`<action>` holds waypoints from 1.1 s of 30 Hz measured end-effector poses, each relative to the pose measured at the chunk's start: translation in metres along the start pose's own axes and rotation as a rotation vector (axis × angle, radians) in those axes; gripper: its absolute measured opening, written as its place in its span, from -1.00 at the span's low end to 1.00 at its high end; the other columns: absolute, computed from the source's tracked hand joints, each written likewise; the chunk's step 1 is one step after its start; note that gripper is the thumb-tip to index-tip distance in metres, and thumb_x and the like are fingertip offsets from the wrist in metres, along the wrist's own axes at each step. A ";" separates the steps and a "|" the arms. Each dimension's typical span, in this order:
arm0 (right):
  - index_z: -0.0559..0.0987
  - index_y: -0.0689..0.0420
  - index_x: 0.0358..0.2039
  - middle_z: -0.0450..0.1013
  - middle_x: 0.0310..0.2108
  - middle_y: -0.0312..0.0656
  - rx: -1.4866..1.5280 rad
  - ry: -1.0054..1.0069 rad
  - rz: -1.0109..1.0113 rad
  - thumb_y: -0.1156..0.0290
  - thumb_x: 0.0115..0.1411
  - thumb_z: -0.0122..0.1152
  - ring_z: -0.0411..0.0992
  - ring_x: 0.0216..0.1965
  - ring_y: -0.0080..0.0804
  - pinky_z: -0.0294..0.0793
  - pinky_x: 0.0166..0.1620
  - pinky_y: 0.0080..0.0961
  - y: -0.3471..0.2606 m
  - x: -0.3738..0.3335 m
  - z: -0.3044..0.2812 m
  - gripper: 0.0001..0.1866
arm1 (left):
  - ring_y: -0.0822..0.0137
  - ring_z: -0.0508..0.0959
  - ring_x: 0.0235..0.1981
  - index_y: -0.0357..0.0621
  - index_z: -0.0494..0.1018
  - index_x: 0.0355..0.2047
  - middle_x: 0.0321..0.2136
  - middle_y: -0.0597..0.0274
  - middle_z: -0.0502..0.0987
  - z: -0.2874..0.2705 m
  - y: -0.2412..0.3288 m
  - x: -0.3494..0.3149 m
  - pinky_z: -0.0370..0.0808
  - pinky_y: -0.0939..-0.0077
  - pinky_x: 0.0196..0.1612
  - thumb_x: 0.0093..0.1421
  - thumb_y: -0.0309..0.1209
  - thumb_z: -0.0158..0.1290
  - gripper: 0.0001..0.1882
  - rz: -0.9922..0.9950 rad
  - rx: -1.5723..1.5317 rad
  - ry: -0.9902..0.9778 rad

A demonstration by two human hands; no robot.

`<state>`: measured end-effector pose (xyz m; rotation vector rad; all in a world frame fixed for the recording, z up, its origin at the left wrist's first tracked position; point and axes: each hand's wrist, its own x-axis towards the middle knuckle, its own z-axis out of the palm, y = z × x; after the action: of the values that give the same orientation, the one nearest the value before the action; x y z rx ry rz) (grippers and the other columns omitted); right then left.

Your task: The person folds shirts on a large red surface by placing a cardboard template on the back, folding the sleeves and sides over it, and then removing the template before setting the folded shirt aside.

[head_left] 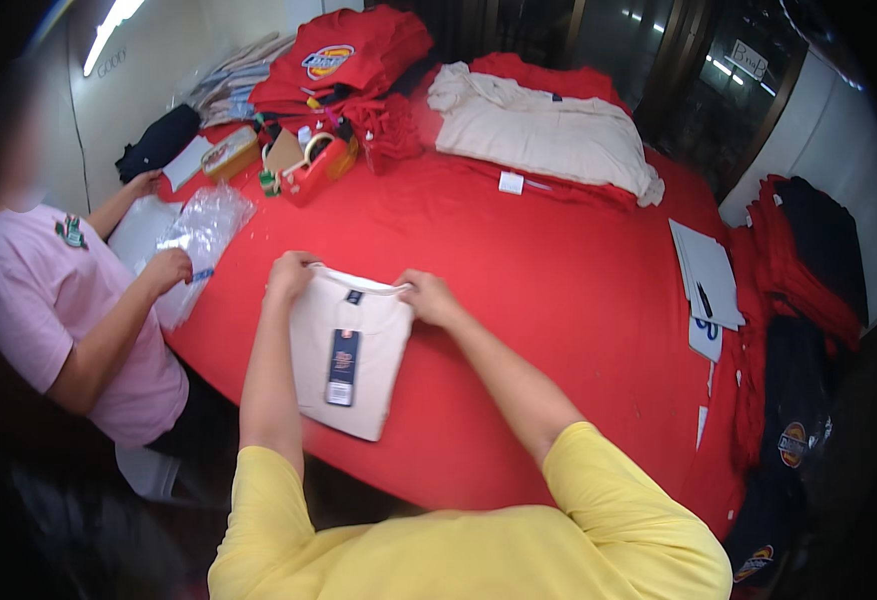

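Observation:
A folded cream T-shirt [378, 360] lies on the red-covered table in front of me, collar at the far end. A dark hang tag [343, 368] rests on its front, below a small neck label. My left hand [290, 275] pinches the shirt's far left corner beside the collar. At the far right corner, my right hand [428, 298] has its fingers closed on the same shirt. The fingertips of both hands are partly hidden by the fabric.
At the left, a co-worker in a pink shirt [83, 310] handles clear plastic bags [203, 230]. Behind stand a red tape dispenser [320, 172] and piled red shirts [348, 60]. Cream shirts [548, 130] are stacked at the back. Grey sheets [700, 270] with a pen lie right, beside dark garments [823, 240].

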<state>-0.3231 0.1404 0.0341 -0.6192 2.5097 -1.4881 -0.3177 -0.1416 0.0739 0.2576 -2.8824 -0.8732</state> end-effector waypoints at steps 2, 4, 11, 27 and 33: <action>0.56 0.14 -0.22 0.54 -0.37 -0.08 -0.003 0.063 0.004 0.47 0.14 0.21 0.52 -0.30 -0.34 0.48 -0.21 -0.39 -0.019 0.043 0.031 -0.83 | 0.03 0.60 -0.19 0.02 0.62 -0.22 -0.27 -0.02 0.61 -0.019 -0.012 0.027 0.50 0.22 -0.08 -0.01 -0.53 0.02 -0.66 -0.016 0.062 0.176; 0.58 0.13 -0.21 0.55 -0.35 -0.07 0.075 0.129 0.002 0.43 0.16 0.19 0.53 -0.29 -0.29 0.48 -0.20 -0.37 -0.028 0.081 0.039 -0.83 | 0.00 0.59 -0.18 0.04 0.63 -0.23 -0.29 -0.04 0.60 -0.026 -0.017 0.064 0.50 0.20 -0.08 0.02 -0.52 0.00 -0.67 -0.022 0.097 0.277; 0.61 0.19 -0.21 0.55 -0.28 -0.01 0.123 -0.029 -0.035 0.41 0.14 0.20 0.51 -0.21 -0.21 0.47 -0.09 -0.33 -0.022 0.181 0.004 -0.79 | -0.02 0.59 -0.19 0.05 0.63 -0.30 -0.32 -0.08 0.60 -0.005 -0.038 0.170 0.51 0.13 -0.12 0.06 -0.53 -0.05 -0.70 -0.042 0.272 0.279; 0.55 0.16 -0.51 0.48 -0.34 -0.04 -0.818 0.378 0.070 0.23 -0.06 0.39 0.40 -0.23 0.00 0.40 -0.18 -0.22 0.059 0.121 -0.346 -0.73 | 0.08 0.54 -0.09 -0.16 0.54 -0.11 -0.15 0.02 0.56 0.061 0.111 -0.024 0.45 0.35 -0.01 0.21 -0.35 0.08 -0.73 0.440 -0.414 -0.275; 0.53 0.23 -0.36 0.49 -0.35 0.10 -1.096 0.176 -0.011 0.43 0.12 0.15 0.49 -0.27 0.04 0.46 -0.18 -0.11 -0.025 -0.013 -0.276 -0.86 | 0.35 0.57 -0.21 -0.18 0.53 -0.07 -0.23 0.13 0.59 0.079 0.122 -0.132 0.48 0.46 -0.11 0.25 -0.28 0.07 -0.69 0.208 -0.598 -0.532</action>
<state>-0.3982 0.3562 0.1911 -0.6106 3.3121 -0.0136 -0.2172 0.0265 0.0681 -0.3795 -2.8016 -1.9205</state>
